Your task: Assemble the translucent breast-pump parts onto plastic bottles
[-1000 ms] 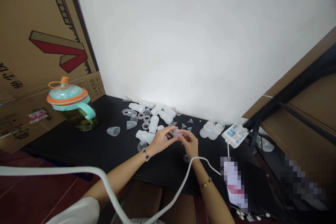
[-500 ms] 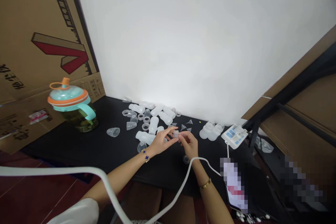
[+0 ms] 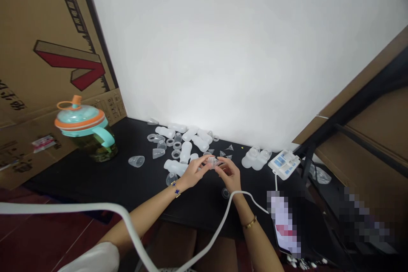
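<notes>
A small ribbed translucent plastic piece is pinched between the fingertips of my left hand and my right hand. Just behind and left of my left hand lies a frosted plastic bottle body. Several more bottle bodies, clear rings such as one, cups such as one and small funnels such as one lie scattered on the black table. A round clear piece lies below my right hand.
A jug with an orange and teal lid stands at the left, before a cardboard sheet. A white control unit sits at the right. A white tube crosses over my arms. A blurred phone lies near the table's right front.
The ribbed piece has turned in my fingers, from standing upright to lying tilted. My hands stay close together, and the view has shifted slightly.
</notes>
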### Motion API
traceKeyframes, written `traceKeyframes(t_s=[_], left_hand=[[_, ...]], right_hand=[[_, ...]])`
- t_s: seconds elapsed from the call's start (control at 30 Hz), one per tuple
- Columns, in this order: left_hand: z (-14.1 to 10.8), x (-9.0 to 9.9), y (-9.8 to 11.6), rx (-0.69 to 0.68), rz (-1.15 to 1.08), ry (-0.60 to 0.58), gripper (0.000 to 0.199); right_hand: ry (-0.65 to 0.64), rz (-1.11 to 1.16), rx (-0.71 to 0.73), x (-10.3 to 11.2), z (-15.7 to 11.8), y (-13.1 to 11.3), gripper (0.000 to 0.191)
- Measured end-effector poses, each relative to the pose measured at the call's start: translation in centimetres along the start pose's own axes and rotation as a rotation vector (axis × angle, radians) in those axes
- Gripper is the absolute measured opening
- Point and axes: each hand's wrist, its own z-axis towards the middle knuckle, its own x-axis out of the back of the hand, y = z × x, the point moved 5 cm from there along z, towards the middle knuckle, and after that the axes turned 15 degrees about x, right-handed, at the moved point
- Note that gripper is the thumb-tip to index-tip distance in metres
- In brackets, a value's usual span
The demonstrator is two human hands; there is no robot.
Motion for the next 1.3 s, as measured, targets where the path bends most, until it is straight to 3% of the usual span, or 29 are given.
traceKeyframes(t_s=[0.27,0.57,0.83,1.1,1.3], left_hand=[[0.0,0.0,0.3,0.015,0.029,-0.001,0.045],[0.3,0.1,-0.3,0.047,-0.012,0.001,0.048],[0.5,-0.1,-0.4,0.011,0.031,-0.010,0.055],[0.6,0.1,-0.8,0.036,-0.019,-0.003,0.051],[0.4,0.3,-0.2,0.014,0.034,0.008,0.051]], right_hand=[[0.002,0.002,-0.010,-0.4,-0.1,-0.1,0.022],[-0.005,0.011,-0.018,-0.1,-0.3,0.1,0.038],[-0.047,-0.009,-0.011,-0.4,-0.3,0.3,0.021],[-0.014,0.001,-0.032,-0.4,-0.2,0.2,0.034],[-0.110,-0.032,0.025,-0.7,0.0,-0.2,0.026]])
